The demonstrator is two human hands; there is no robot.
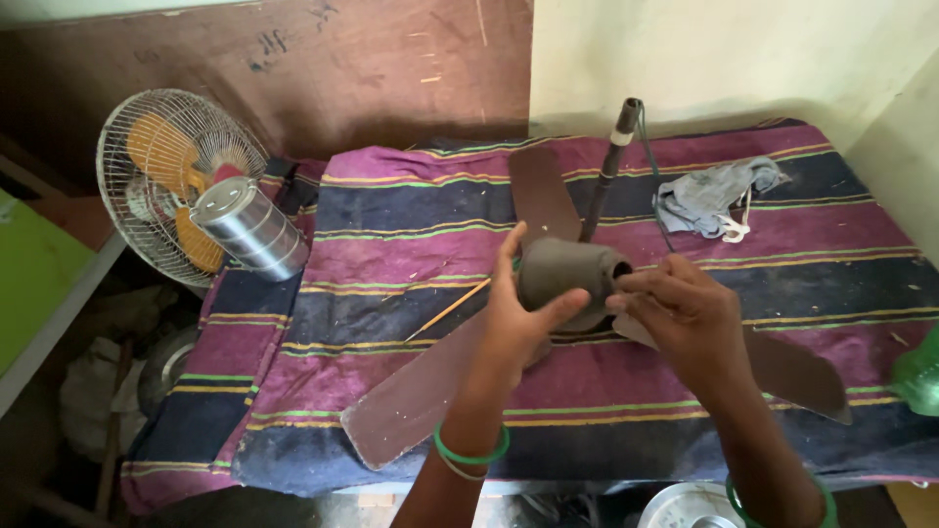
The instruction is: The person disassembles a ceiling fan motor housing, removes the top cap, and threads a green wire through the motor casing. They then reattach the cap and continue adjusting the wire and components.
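A single head-worn camera recorded the scene; no second view existed, so no overlap applied. The camera looked steeply down and forward from above the person's forearms, which entered from the bottom edge of the frame. It faced a wall running across the top of the frame. The striped cloth filled the centre and right. The view was close: the left hand and right hand sat just below centre, within arm's reach. The upper left of the frame took in a table fan, and the lower left showed the floor beside the covered surface.
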